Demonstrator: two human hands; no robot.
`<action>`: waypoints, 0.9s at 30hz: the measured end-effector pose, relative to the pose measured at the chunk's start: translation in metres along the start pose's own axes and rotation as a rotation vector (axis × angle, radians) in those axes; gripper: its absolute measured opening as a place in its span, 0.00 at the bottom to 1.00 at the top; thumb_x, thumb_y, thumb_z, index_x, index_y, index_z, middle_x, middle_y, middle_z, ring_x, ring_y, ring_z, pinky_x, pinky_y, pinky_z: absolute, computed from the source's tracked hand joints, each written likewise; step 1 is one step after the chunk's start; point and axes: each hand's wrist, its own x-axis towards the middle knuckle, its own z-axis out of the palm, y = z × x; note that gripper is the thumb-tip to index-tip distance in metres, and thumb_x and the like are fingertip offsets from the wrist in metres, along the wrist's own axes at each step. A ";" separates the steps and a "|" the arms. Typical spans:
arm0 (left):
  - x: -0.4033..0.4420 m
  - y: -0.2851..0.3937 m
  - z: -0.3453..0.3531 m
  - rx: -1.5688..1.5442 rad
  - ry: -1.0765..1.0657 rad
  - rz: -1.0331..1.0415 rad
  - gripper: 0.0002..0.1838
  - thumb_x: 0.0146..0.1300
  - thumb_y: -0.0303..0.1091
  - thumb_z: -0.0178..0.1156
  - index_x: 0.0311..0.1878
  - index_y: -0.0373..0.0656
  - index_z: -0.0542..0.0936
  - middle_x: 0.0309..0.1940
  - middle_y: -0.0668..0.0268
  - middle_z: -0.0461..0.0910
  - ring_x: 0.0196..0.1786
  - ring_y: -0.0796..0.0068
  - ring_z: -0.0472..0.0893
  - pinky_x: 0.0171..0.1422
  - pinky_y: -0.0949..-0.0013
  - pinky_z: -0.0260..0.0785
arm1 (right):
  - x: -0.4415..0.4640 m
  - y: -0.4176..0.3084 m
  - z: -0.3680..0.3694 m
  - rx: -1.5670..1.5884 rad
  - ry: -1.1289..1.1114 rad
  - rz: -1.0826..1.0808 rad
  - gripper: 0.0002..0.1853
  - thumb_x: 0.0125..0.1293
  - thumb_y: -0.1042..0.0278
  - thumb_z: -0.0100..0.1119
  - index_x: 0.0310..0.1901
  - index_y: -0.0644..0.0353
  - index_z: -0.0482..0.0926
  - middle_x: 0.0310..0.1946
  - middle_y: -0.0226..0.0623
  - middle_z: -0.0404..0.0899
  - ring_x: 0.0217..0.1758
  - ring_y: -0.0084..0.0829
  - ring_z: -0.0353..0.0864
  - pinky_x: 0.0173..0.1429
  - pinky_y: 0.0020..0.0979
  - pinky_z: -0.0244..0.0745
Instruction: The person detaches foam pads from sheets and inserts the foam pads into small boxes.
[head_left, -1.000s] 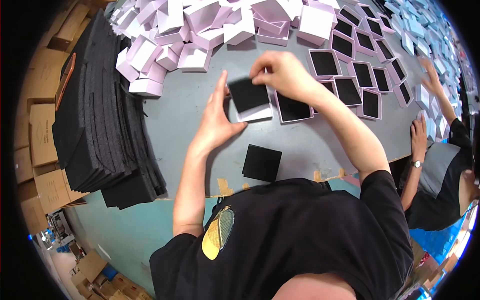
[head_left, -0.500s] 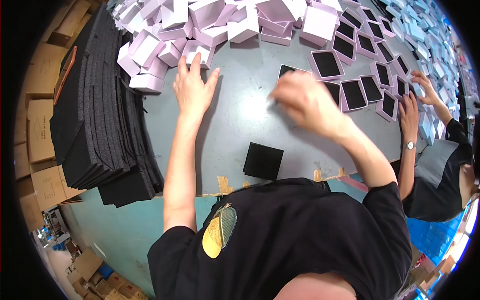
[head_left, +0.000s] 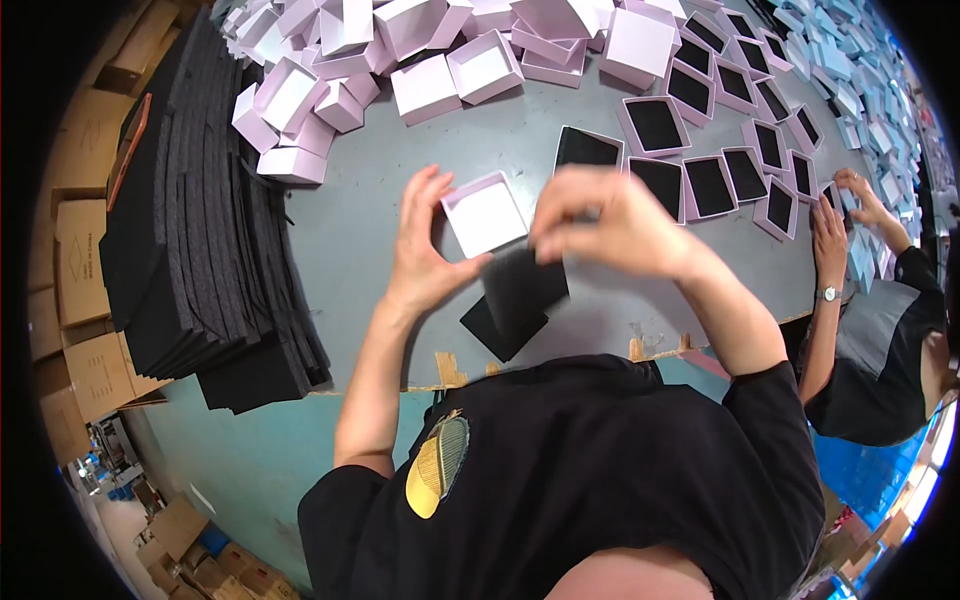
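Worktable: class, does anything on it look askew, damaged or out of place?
The worktable has ragged tan patches along its near edge, like torn tape or wear. A loose black square lies askew, and pale pink boxes are heaped at odd angles.

Bright; right hand (head_left: 610,222) motion-blurred.

Workshop or factory packing area, by the look of it. Long grey work table (head_left: 640,295), worn edge with tan tape scraps (head_left: 448,370). Big pile of pale pink open cardboard boxes (head_left: 425,90), plus close-set pale pink boxes with black inserts (head_left: 710,188). Heap of light blue small boxes (head_left: 880,130) on the right. Tall stack of black foam-like sheets (head_left: 220,220) on the left, brown printed shipping cartons (head_left: 82,260) beside it. Another person (head_left: 870,350) at the same table. Plain green floor (head_left: 230,450), more brown cartons lower left.
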 end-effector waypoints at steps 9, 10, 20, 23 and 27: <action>0.007 0.022 0.036 -0.171 -0.121 -0.094 0.71 0.36 0.30 0.86 0.82 0.48 0.48 0.75 0.55 0.61 0.71 0.59 0.72 0.77 0.57 0.65 | 0.030 0.042 0.010 -1.106 -0.022 -0.193 0.03 0.54 0.67 0.64 0.27 0.54 0.85 0.29 0.30 0.80 0.42 0.33 0.78 0.52 0.38 0.68; 0.008 0.024 0.041 -0.158 -0.142 -0.069 0.72 0.35 0.30 0.86 0.82 0.48 0.48 0.75 0.55 0.61 0.71 0.59 0.72 0.77 0.57 0.65 | 0.027 0.038 0.012 -1.208 -0.039 -0.218 0.03 0.54 0.67 0.63 0.27 0.54 0.84 0.29 0.31 0.79 0.42 0.33 0.77 0.52 0.38 0.67; 0.136 -0.031 -0.022 0.695 0.005 0.061 0.40 0.55 0.44 0.74 0.69 0.40 0.72 0.69 0.49 0.70 0.69 0.46 0.72 0.71 0.52 0.67 | -0.013 0.023 0.016 -0.766 0.190 -0.223 0.08 0.54 0.73 0.68 0.36 0.59 0.80 0.36 0.39 0.76 0.42 0.44 0.77 0.50 0.42 0.72; 0.161 -0.027 -0.023 0.734 -0.105 0.023 0.41 0.50 0.40 0.76 0.67 0.37 0.71 0.64 0.48 0.72 0.63 0.45 0.77 0.64 0.52 0.74 | -0.032 0.005 0.051 -0.580 -0.109 -0.139 0.16 0.56 0.66 0.72 0.45 0.59 0.81 0.38 0.38 0.77 0.45 0.42 0.79 0.53 0.40 0.74; 0.163 0.002 -0.022 0.855 -0.204 -0.165 0.40 0.43 0.37 0.80 0.61 0.36 0.73 0.57 0.45 0.74 0.54 0.43 0.83 0.55 0.52 0.79 | -0.044 0.020 0.083 -0.578 -0.070 -0.056 0.13 0.53 0.71 0.73 0.40 0.58 0.81 0.35 0.35 0.75 0.44 0.39 0.76 0.54 0.36 0.71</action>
